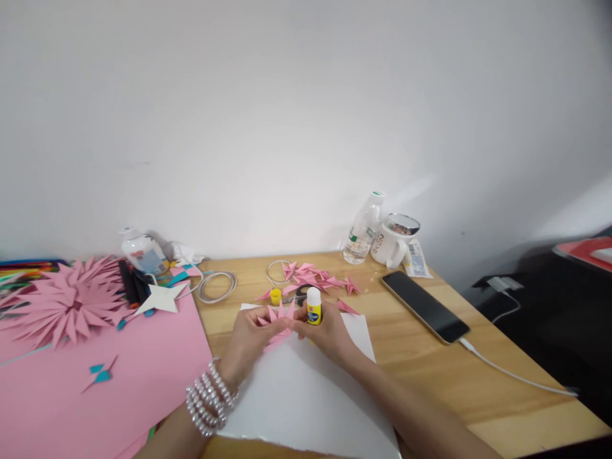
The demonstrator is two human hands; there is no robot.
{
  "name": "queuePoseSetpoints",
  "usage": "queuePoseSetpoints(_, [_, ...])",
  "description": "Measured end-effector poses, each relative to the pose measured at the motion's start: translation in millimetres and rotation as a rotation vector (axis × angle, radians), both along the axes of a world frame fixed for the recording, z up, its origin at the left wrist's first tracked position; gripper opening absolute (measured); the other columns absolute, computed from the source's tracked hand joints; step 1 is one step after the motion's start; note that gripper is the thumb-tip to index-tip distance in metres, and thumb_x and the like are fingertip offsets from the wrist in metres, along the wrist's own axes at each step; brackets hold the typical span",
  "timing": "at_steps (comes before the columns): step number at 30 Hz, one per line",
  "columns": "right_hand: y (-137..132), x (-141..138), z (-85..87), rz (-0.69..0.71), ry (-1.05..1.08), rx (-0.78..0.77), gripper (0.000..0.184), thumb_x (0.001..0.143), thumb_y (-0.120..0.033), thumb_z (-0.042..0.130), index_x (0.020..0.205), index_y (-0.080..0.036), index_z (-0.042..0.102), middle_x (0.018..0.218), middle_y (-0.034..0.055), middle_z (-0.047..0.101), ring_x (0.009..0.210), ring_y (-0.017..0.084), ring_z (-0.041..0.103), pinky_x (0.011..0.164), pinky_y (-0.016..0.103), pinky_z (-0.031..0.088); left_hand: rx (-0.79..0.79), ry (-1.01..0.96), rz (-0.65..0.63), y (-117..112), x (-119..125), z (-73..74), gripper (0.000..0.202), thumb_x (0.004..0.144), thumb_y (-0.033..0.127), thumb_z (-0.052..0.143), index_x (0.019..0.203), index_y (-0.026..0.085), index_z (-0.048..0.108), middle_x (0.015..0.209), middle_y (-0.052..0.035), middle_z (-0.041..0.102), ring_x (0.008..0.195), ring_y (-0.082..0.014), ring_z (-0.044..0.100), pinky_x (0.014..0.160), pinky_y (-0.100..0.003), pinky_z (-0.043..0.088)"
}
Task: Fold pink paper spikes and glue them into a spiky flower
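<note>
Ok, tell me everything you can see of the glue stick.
The glue stick is a tube, plastic by its look: yellow body with a blue label, white upper end. It stands upright, gripped low by the right hand above the white sheet, close beside the pink folded paper. A yellow cap, perhaps its own, lies apart on the table.

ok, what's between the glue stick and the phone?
Head view: between the glue stick in the right hand and the phone: one pink paper piece, a corner of the white sheet, then bare wooden table.
</note>
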State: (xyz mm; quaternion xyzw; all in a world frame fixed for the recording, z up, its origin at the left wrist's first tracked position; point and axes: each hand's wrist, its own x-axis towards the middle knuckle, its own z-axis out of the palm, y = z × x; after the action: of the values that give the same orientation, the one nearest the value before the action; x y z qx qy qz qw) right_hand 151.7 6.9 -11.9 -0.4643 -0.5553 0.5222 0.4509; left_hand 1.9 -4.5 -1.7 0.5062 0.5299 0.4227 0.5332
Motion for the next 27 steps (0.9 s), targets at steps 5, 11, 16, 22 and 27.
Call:
queuePoseSetpoints(5, [0.1,-4.4,-9.0,0.025,0.099,-0.046,0.032,0.054,-0.032,0.073,0.065,-0.016,0.048,0.06,-0.0014,0.058,0.053,0.014,0.058,0.051,0.026,0.048,0.055,-0.082,0.124,-1.0,2.9,-3.3,0.036,0.059,0.042,0.069,0.049,0.014,0.05,0.044,0.0058,0.039,0.041,-0.0049,0.031,0.039,-0.018,0.023])
queuePoseSetpoints(11, [-1.0,0.0,0.7,0.0,0.057,-0.123,0.028,0.052,-0.022,0.071,0.062,-0.017,0.045,0.054,-0.0025,0.06,0.048,0.01,0.051,0.044,0.021,0.038,0.033,-0.058,0.109,0.2,3.6,-0.8,0.033,0.059,0.041,0.069,0.051,0.014,0.052,0.05,0.0031,0.046,0.047,-0.0074,0.039,0.044,-0.019,0.03])
queuePoseSetpoints(16, [1.3,5.7,6.9,0.056,0.043,-0.153,0.029,0.051,-0.015,0.066,0.063,-0.019,0.04,0.05,-0.0041,0.059,0.045,0.009,0.048,0.044,0.02,0.034,-0.019,-0.062,-0.057,4.0,-5.3,3.0,0.027,0.06,0.037,0.07,0.058,0.013,0.059,0.058,-0.0004,0.055,0.053,-0.01,0.048,0.05,-0.021,0.036])
queuePoseSetpoints(22, [3.6,10.5,3.0,0.141,-0.015,-0.165,0.025,0.049,-0.014,0.062,0.06,-0.018,0.04,0.049,-0.0052,0.057,0.042,0.007,0.042,0.041,0.019,0.03,-0.069,-0.014,-0.113,2.6,-3.8,3.8,0.029,0.059,0.04,0.069,0.058,0.012,0.06,0.051,0.0008,0.053,0.046,-0.0094,0.046,0.045,-0.021,0.033])
queuePoseSetpoints(27, [2.7,11.1,3.9,0.138,-0.035,-0.152,0.023,0.05,-0.014,0.062,0.058,-0.018,0.042,0.05,-0.005,0.056,0.043,0.006,0.041,0.041,0.018,0.03,0.002,0.042,0.026,0.3,2.5,1.5,0.035,0.055,0.037,0.072,0.043,0.013,0.05,0.041,0.0053,0.042,0.04,-0.0053,0.034,0.039,-0.019,0.022])
